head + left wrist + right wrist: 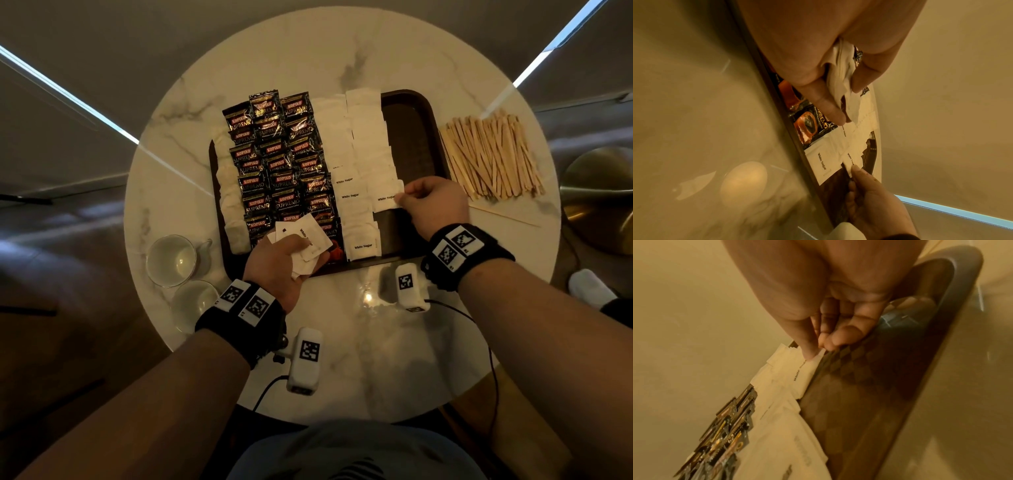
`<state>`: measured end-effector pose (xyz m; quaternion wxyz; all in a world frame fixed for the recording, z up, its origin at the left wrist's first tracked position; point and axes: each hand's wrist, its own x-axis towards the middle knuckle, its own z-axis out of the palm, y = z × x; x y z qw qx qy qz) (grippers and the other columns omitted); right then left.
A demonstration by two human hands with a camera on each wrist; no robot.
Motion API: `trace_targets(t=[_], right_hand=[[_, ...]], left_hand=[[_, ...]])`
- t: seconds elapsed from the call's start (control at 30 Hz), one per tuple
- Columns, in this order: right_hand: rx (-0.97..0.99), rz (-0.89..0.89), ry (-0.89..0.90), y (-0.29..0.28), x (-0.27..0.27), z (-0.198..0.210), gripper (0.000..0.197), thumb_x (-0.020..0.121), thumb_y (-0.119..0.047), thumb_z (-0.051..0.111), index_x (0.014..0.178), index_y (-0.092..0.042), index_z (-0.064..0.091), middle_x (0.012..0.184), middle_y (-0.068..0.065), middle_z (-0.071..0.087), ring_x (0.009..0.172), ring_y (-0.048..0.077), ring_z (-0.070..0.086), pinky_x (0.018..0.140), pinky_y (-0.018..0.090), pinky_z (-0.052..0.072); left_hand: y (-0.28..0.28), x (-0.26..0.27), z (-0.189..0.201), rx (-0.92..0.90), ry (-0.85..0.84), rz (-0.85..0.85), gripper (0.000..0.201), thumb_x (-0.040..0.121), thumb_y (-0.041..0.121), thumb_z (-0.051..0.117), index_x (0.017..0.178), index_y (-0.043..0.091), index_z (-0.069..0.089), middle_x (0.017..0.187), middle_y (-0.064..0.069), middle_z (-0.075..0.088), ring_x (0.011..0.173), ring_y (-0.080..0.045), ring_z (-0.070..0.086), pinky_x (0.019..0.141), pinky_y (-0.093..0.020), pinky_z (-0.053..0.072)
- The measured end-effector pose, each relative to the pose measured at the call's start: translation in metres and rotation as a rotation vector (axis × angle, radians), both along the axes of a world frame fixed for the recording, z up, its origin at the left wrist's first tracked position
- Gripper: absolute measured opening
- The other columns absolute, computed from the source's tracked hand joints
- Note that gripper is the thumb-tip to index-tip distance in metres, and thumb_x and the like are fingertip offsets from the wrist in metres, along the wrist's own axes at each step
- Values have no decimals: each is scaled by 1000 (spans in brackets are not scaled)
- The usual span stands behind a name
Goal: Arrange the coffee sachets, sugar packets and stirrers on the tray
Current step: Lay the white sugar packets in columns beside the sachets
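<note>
Nearest me, two white tracker boxes (304, 359) sat on the marble table (394, 359), cables trailing off its near edge. Left hand (286, 265) hovered over the tray's near edge, fingers curled round a loose stack of sugar packets (305, 240); wrist view showed the same bunch (840, 81) clamped between thumb and fingers. Right hand (433, 205) pinched the corner of one sugar packet (385, 198) between thumb and fingertips (809, 352), the packet lying at the right edge of the sugar rows.

Dark tray (416, 137) layout, left to right:
- pale sachets (227, 192) in one column along the left side
- coffee sachets (277, 161), black Kopiko Supremo, three overlapping columns
- sugar rows (352, 154), two white columns, some reading "White Sugar"
- bare strip on the right side of the tray

Stirrers (493, 157) were off the tray, a wooden pile on the table just to its right, with one stirrer (503, 216) lying apart nearer me. Two glass cups (173, 260) stood on the table left of the tray.
</note>
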<state>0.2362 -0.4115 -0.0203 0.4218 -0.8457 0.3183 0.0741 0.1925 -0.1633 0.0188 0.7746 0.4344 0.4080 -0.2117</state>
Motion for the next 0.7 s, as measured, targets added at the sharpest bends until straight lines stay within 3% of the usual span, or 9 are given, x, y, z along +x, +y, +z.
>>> trace_targets(t=[0.1,0.23,0.33,0.4,0.53,0.6,0.7], right_hand=[[-45,-10,-7,1,0,-1,18,88,-31,81,102,-24,73,90,-8,68,83,9,64,76,26,51],[-54,-17,-2,5,3,-2,19,92,-30,74,111,-28,74,96,-10,69,92,14,67,83,34,57],[-78,7,23,8,4,-1,21,94,-28,71,114,-29,74,99,-11,66,92,11,61,79,28,48],[-76,-8,27,8,5,1,21,94,-28,71,115,-30,74,99,-12,64,91,10,59,79,29,48],[-45,-12,1,8,3,9,21,94,-31,71,115,-30,73,95,-18,62,94,9,61,86,30,53],[19,30,-38,12,-1,23,17,94,-37,71,111,-33,73,96,-17,65,95,7,63,85,30,53],[312,169,-54,26,-13,50,18,95,-48,70,101,-31,73,93,-10,73,85,4,67,78,30,59]], left_hand=[[0,0,-2,4,0,14,35,95,-12,53,127,3,57,119,-24,69,93,-38,75,72,-46,65],[1,2,-1,-14,19,26,33,95,-13,49,120,6,59,114,-22,70,93,-38,73,71,-46,65],[0,4,-1,-1,18,25,34,95,-14,49,118,8,61,116,-21,71,100,-40,71,72,-47,64],[-1,6,-1,21,-1,1,33,96,-13,53,118,9,62,117,-20,71,103,-39,71,74,-48,64],[-7,11,-1,41,-72,-80,25,96,-9,61,108,12,64,93,-8,80,82,-25,78,72,-43,65],[-11,14,0,78,-100,-125,22,94,-7,66,104,12,65,87,-5,81,76,-20,79,70,-41,64],[-19,19,1,114,-123,-174,24,91,-4,72,108,12,68,99,-10,80,83,-24,79,69,-40,63]])
